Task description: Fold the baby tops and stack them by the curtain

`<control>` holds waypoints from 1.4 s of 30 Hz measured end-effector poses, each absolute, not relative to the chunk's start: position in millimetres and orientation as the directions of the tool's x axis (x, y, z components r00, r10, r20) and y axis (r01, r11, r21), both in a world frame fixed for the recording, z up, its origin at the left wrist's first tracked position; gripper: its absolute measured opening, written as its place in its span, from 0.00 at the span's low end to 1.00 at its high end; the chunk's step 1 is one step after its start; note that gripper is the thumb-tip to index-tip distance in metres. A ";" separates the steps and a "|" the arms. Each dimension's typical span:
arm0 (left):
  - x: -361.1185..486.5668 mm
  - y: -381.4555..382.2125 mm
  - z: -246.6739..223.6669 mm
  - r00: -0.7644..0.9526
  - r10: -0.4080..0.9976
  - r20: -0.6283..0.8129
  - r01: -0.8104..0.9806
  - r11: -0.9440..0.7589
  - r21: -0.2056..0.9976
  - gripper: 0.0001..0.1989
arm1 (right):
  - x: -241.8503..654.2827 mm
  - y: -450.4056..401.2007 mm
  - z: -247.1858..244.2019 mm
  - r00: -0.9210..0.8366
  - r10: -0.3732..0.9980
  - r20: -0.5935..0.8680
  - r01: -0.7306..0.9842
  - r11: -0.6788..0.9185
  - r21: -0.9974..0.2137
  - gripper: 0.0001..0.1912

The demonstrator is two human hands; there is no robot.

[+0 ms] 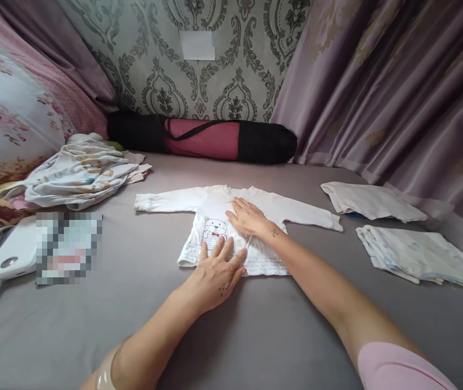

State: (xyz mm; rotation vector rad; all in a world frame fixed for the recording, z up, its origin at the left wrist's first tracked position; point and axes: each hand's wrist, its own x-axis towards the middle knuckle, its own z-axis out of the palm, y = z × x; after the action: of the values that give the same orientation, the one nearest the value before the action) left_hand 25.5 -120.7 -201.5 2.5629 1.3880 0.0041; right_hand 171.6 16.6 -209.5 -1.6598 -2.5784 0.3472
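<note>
A small white long-sleeved shirt (210,203) lies spread out on the grey sheet, its sleeves stretched to both sides. A bear drawing with a red bow shows on its front. My left hand (220,271) rests with spread fingers on the lower front, just below the bear, its wrist over the sheet. Higher up, near the neckline, my right hand (248,216) lies flat on the shirt's middle. Neither hand grips the cloth.
Two folded cloth stacks (371,201) (426,254) lie at the right. A heap of clothes (80,173) is at the left, above a white device (15,249) with a cable and a blurred packet (71,249). A black and pink roll bag (202,138) lies along the wall.
</note>
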 end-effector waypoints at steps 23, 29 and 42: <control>18.8 -124.2 -175.0 0.523 0.850 -0.062 0.764 -0.435 0.477 0.24 | 113.2 57.7 -219.0 -0.434 0.900 -0.033 0.881 0.417 -0.224 0.36; -26.1 -97.9 -160.5 -0.017 0.992 0.123 0.735 -0.071 0.675 0.17 | 106.6 34.3 -228.7 -0.493 0.863 -0.113 0.860 0.463 -0.215 0.37; -57.4 -88.1 -161.1 -0.321 0.920 0.223 0.527 -0.022 0.849 0.13 | 77.5 -25.8 -229.3 -0.524 0.850 -0.057 0.842 0.506 -0.188 0.37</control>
State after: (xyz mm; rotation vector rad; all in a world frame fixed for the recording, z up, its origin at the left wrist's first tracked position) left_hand -57.4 -88.1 -161.1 1.5082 1.8525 1.2921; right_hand 77.5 -25.8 -229.3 -1.5109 -2.6896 0.2982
